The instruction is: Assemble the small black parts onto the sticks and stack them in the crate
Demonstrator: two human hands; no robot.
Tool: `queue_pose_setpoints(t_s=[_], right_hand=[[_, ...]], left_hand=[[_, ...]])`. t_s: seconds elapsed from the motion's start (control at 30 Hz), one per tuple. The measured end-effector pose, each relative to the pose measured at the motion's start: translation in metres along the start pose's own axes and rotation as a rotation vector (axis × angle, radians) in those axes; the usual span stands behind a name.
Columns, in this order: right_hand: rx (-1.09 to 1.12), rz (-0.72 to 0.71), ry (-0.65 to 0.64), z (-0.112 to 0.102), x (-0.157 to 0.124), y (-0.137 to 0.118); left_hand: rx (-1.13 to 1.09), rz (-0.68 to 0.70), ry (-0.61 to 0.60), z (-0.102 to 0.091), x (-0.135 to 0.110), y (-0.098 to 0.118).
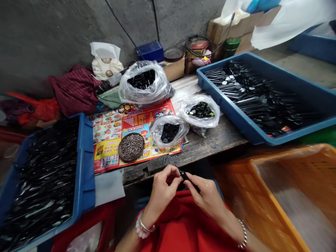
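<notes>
My left hand [164, 190] and my right hand [207, 197] meet above my red lap cloth [183, 224]. Their fingertips pinch a small black plastic part [185, 176], whose exact shape is partly hidden by my fingers. Just beyond them lies a worn wooden bench edge [157, 168]. On a printed paper flyer [110, 147] stands a round dark dish of tiny metal screws [131, 147]. Clear plastic bags of black parts [169, 130] [201, 112] [144, 84] sit farther back.
Blue trays of long black pieces stand to my left [85, 164] and ahead right [223, 101]. An orange plastic crate [262, 196] sits at my right. A maroon cloth [75, 89], a blue box [150, 51] and cardboard boxes [231, 31] lie along the concrete wall.
</notes>
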State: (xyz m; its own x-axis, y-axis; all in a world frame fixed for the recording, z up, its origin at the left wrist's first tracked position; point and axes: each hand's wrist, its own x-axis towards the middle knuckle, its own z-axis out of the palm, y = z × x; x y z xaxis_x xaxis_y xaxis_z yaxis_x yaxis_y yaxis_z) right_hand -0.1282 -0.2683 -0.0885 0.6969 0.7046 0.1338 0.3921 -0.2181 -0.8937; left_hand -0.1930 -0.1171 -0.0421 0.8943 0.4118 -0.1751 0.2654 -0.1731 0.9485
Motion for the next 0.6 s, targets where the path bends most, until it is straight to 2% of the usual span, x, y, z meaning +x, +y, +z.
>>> queue_pose_setpoints(t_s=[0.13, 0.23, 0.43, 0.6], right_hand=[[-0.001, -0.018, -0.021, -0.001, 0.000, -0.001], [0.069, 0.049, -0.056, -0.005, 0.002, -0.005], [0.376, 0.289, -0.291, -0.011, 0.009, -0.010], [0.442, 0.328, -0.338, -0.011, 0.008, -0.011]], left_hand=[[0.015, 0.001, 0.007, 0.000, 0.000, -0.003], [0.007, -0.037, 0.042, -0.002, 0.000, -0.005], [-0.299, -0.212, -0.096, -0.011, 0.001, -0.005], [-0.282, -0.262, -0.128, -0.015, 0.001, 0.000]])
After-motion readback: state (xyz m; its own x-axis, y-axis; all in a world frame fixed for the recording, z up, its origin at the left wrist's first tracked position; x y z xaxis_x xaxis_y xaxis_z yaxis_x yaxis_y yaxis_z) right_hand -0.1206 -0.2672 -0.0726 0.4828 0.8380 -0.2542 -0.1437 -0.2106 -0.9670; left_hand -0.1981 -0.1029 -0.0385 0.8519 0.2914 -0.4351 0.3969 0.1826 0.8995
